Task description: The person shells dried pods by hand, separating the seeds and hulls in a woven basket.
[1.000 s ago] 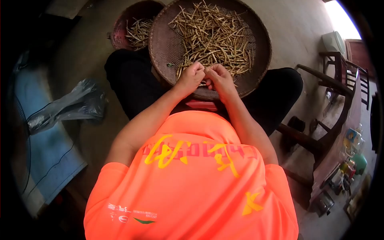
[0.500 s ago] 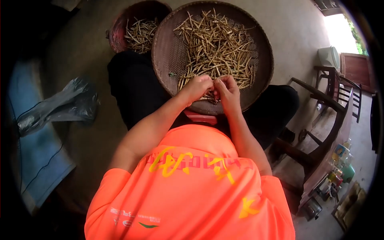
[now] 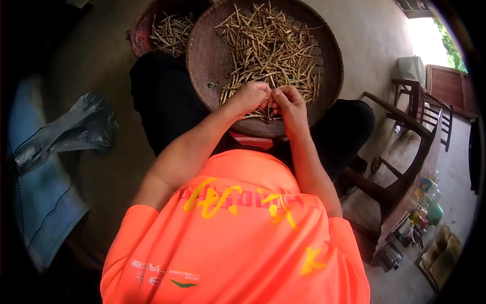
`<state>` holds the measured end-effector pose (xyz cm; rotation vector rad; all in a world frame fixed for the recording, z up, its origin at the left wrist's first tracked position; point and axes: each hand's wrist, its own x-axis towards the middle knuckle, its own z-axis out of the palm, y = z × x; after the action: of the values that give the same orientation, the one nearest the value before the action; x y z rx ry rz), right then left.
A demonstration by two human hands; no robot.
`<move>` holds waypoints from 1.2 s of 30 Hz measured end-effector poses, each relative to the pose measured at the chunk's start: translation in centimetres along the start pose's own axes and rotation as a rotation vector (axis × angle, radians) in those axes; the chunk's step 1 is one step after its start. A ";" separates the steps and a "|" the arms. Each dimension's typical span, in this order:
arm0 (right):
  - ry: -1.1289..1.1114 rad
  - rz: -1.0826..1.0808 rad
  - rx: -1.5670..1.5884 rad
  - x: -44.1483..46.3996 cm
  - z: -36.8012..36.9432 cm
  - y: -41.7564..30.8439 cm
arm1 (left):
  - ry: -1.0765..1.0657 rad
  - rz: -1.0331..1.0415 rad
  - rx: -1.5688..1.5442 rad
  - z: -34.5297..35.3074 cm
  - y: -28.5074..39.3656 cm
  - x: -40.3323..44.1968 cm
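My left hand (image 3: 251,97) and right hand (image 3: 292,104) meet above the basket's (image 3: 203,68) near side, each grip pinched together; pods (image 3: 268,45) lie beneath, anything held is too small to tell.

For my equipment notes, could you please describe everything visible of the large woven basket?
The large woven basket is round, shallow and brown, apparently bamboo, with a thick rim. Dry-looking pods cover much of its floor, beside a green scrap. It sits between the black-trousered knees, the left hand and right hand over its near side. What supports it is unclear.
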<state>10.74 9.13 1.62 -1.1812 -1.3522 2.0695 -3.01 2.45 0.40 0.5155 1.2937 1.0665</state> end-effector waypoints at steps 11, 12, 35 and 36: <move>0.122 -0.200 0.031 0.2 0.1 1.1 | 0.178 0.067 0.482 -1.0 -0.8 1.5; 0.150 -0.256 0.060 0.2 -0.1 1.0 | 0.178 0.068 0.481 -1.0 -0.7 1.4; 0.036 -0.034 0.182 0.3 -0.7 1.6 | -0.054 0.273 0.305 -1.4 -1.2 0.0; 0.035 -0.034 0.183 0.2 -0.4 1.3 | -0.037 0.207 0.279 -1.3 -0.5 -0.4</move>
<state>11.12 8.94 0.34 -1.1038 -1.1320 2.0882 -4.06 1.59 -0.18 0.8917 1.3865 1.0450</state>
